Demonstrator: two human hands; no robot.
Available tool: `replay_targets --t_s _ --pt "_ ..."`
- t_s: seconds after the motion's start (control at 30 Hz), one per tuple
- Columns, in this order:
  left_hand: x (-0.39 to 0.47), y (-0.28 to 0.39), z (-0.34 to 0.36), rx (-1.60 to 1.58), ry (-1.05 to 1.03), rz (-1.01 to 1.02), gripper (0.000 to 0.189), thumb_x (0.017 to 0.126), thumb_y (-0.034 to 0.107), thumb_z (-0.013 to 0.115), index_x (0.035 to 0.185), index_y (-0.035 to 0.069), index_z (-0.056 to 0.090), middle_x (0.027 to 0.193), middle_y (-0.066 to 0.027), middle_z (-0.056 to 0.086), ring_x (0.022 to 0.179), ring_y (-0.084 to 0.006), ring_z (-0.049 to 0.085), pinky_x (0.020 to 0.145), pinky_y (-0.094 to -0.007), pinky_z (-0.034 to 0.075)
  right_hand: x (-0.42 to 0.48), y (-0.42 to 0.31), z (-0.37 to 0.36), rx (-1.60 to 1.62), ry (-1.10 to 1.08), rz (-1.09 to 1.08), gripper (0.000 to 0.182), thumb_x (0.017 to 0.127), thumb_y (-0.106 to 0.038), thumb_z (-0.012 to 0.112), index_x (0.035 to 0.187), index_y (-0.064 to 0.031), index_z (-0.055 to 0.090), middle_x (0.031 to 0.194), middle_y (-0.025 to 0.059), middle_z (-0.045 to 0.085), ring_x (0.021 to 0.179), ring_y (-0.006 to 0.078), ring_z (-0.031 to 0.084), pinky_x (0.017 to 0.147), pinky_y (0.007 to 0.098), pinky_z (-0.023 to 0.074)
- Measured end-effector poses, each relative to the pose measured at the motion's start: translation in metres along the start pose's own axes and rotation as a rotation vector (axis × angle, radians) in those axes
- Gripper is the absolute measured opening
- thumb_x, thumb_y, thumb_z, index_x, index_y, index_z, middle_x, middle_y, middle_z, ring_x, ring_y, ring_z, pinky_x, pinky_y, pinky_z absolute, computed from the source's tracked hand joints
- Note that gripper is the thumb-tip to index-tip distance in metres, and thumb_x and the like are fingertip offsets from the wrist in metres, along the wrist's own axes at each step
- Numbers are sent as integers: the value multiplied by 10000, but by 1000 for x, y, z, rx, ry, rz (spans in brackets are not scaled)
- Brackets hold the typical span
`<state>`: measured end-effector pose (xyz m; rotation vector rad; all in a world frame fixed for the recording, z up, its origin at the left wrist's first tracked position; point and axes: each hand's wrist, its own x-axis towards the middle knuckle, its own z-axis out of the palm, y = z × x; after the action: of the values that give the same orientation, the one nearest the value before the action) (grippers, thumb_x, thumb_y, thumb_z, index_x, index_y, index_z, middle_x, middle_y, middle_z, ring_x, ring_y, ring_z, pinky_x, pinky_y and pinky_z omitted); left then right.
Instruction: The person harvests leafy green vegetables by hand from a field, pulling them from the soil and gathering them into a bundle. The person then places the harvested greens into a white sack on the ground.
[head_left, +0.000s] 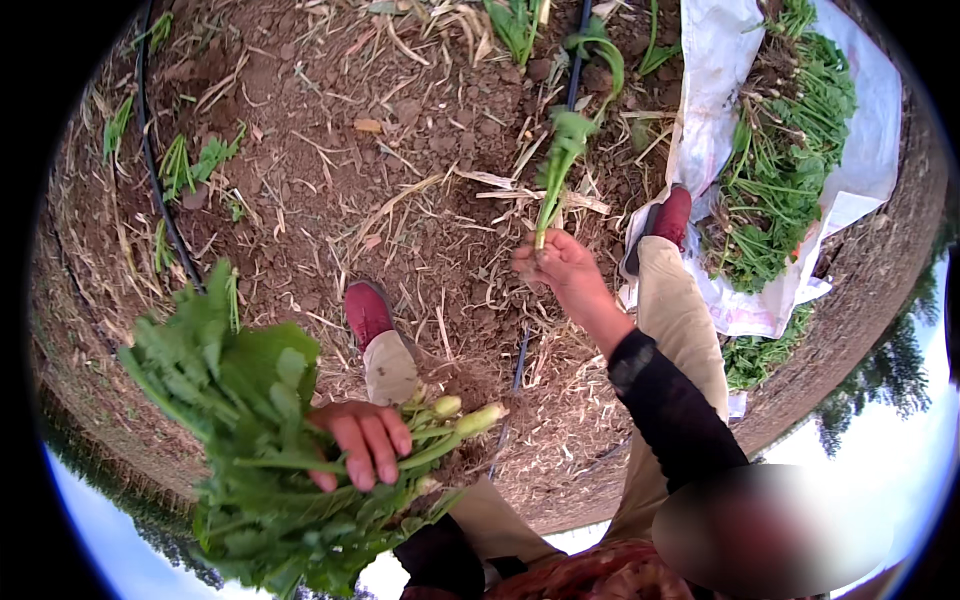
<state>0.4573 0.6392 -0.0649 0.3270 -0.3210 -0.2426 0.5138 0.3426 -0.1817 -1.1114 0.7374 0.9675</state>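
In my left hand (364, 444) is a large bunch of leafy greens (232, 457). Its broad leaves spread to the left, and pale, swollen root ends (480, 420) with soil-covered rootlets point to the right. My right hand (570, 270) pinches a single green plant (555, 184) near its base, above the soil. That plant's stalks rise away from me, its leaf blurred and bending over towards the upper right. The fingers of my left hand wrap over the stalks, hiding part of them; my left wrist lies behind the bunch.
A white plastic sheet (862, 142) at the right bears a heap of pulled greens (795, 165). My right shoe (670, 217) touches its edge. Black drip hoses (150, 161) run along the brown, straw-strewn soil (420, 150). Rooted plants (514, 30) stand farther ahead, others (178, 166) at left.
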Motion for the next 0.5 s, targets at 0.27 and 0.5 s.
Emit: replay_targets --t_s 0.27,0.5 --pt "-56 45 9 29 111 42 128 856 186 578 961 114 596 1040 -138 591 921 -344 609 852 -483 428 104 103 36 -1315 659 -180 244 835 -185 579 1025 -104 451 738 239 601 738 428 577 663 492 433" --pt "-62 84 20 48 105 253 114 825 140 625 850 30 645 969 -90 639 869 -262 630 779 -401 474 147 108 33 -1566 646 -279 199 795 -173 615 913 -37 529 771 233 607 762 421 585 692 484 459"
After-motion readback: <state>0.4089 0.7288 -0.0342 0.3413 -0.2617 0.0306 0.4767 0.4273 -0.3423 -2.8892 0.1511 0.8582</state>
